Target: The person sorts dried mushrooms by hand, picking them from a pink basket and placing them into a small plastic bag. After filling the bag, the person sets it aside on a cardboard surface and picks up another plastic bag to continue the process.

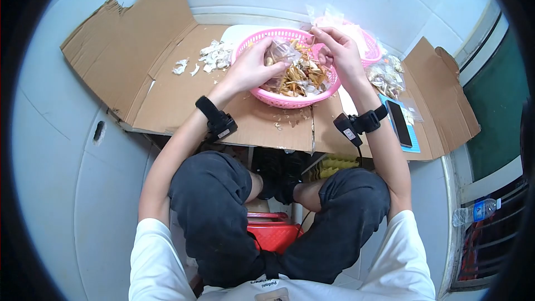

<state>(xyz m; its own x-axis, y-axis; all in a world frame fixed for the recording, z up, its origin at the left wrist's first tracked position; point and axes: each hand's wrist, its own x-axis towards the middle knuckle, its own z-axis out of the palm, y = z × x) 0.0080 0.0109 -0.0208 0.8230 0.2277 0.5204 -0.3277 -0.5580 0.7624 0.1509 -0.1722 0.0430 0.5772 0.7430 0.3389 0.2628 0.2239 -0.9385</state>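
A pink plastic basket (284,100) stands on the cardboard, holding a heap of brown and yellowish dried strips (304,79). At its left side my left hand (257,68) is closed around a clear plastic bag (283,51), with pale bits showing inside. Over the basket's right rim, my right hand (339,50) has thumb and index finger pinched together. Whatever is between those fingertips is too small to make out. Both wrists wear black straps with small devices.
White shreds (216,56) lie on the cardboard sheet (167,103) at left. Behind my right hand is a second pink basket (372,50) with plastic bags. A filled clear bag (385,78) and a phone (399,124) lie at right. Below is a red stool (273,234).
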